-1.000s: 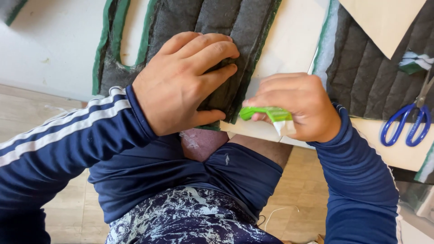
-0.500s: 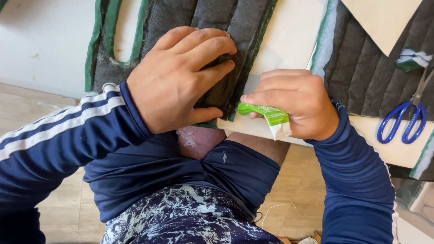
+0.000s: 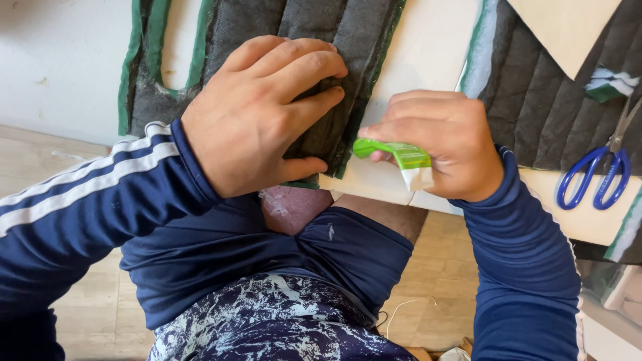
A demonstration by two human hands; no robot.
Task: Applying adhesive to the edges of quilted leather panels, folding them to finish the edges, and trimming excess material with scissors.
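My left hand [image 3: 257, 113] lies flat, fingers together, pressing down a dark grey quilted fabric strip [image 3: 334, 40] with a green edge, on a white board [image 3: 428, 53]. My right hand [image 3: 445, 147] grips a small green and white tube [image 3: 398, 155] just right of the strip's lower edge, its tip pointing left toward the green edge. Both arms wear dark blue sleeves, the left with white stripes.
Blue-handled scissors [image 3: 602, 170] lie at the right on another dark quilted piece [image 3: 535, 100]. A cream sheet [image 3: 568, 27] sits at top right. A green-edged fabric loop [image 3: 150, 60] is at upper left. Wooden floor [image 3: 435, 287] and my blue shorts lie below.
My right hand has shifted the tube slightly up and left, closer to the strip's green edge. My left hand stays pressed on the fabric.
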